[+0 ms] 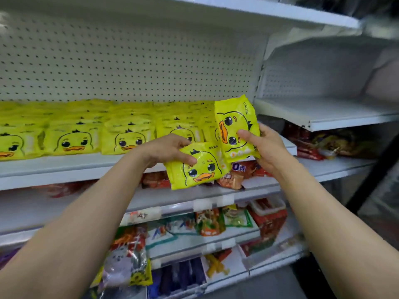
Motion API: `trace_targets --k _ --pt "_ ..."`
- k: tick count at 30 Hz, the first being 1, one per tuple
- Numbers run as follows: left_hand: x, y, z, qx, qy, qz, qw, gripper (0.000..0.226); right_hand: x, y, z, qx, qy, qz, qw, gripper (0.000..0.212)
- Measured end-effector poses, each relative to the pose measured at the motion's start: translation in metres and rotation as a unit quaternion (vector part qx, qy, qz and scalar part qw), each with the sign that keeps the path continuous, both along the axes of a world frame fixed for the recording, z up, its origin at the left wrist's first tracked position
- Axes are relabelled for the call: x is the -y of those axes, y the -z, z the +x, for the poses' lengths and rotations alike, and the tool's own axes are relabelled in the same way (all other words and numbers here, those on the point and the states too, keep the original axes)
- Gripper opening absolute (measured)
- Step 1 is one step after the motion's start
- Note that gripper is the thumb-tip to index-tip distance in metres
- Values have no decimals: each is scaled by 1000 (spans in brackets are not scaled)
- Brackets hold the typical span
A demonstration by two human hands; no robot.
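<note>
view: head, the only one
left hand (170, 151): you're pinching the lower packet (198, 169) at its top-left corner, thumb lying on the front, fingers curling behind
right hand (266, 147): you're gripping the upper packet (235, 126) at its lower right edge, thumb pressing across the front, fingers wrapping the back
lower packet: hanging in the air before the shelf (64, 167) lip, below-left of the upper packet, corners overlapping
lower packet heading: duck crown pointing up, slightly left; long axis running sideways, rising to your right
upper packet heading: standing on end; beak facing left, crown pointing right; long axis running up-down
duck-packet row (73, 139): sitting on the shelf behind and left of both hands, faces upright, long axes sideways
nearer hand: left is sitting closer to the row's right end
key relation: lower packet is already lining up with the row; I'm judging the upper one is needing a quarter turn, crown up, before going in
</note>
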State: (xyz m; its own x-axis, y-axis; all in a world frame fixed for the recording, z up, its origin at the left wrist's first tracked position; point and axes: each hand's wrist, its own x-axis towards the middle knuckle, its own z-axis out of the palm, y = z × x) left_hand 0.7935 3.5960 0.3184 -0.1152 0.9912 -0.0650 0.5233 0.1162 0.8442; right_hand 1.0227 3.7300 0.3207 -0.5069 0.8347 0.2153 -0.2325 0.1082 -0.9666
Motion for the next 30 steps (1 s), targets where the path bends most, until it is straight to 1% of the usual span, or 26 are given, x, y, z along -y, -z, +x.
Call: trace_targets --k 2,3,5,6,7,9,12,15,16,17,18,19,21,22,23,24,27,28,30 --pt "-42 -1 9 -13 4 8 1000 44 -39 -6 12 0 12 -2 1000 47" --pt "-60 -3 14 -11 4 6 1000 54 -57 -10 19 5 15 -1 1000 38" --pt "-93 -9 24 -12 8 6 1000 78 -90 -15 32 13 21 -1 1000 31" --pt "-112 -9 26 -13 11 13 1000 83 -107 -17 39 15 23 0 1000 30" --pt "-128 -12 32 -10 8 12 1000 83 -123 -18 46 15 23 0 1000 31" --pt "-155 -16 42 -8 10 2 1000 73 -153 -18 58 12 20 -3 1000 34" --pt "-189 -19 53 -12 6 -20 1000 43 -194 -18 70 13 19 -10 1000 34" --pt "-215 -22 65 0 -19 -41 999 48 -232 -21 77 22 18 -15 999 29" --pt "-222 -22 69 1 -30 -44 999 45 -245 -22 77 28 12 -13 999 27" --pt "-227 -20 70 4 -32 -51 998 37 -258 -24 76 36 3 -7 999 27" --pt "-229 -19 72 5 -45 -53 998 33 -272 -26 73 48 -7 1 999 30" --pt "-232 -16 71 4 -53 -54 997 39 -285 -28 69 61 -20 8 998 32" --pt "-235 -11 70 -1 -74 -48 996 73 -309 -33 59 99 -51 27 993 32" --pt "-235 -9 70 -1 -85 -41 995 86 -320 -36 53 121 -69 40 989 32" --pt "-235 -8 71 2 -91 -36 995 92 -330 -38 46 143 -89 53 984 34" --pt "-235 -7 74 2 -102 -39 994 91 -339 -39 40 166 -105 70 978 37" --pt "-233 -1 71 20 -123 -51 991 65 -362 -36 18 234 -131 133 954 37" --pt "-231 1 69 16 -122 -54 991 63 -368 -35 11 259 -142 153 943 36" --pt "-230 4 62 4 -129 -55 990 71 -379 -30 -3 314 -168 192 915 39"
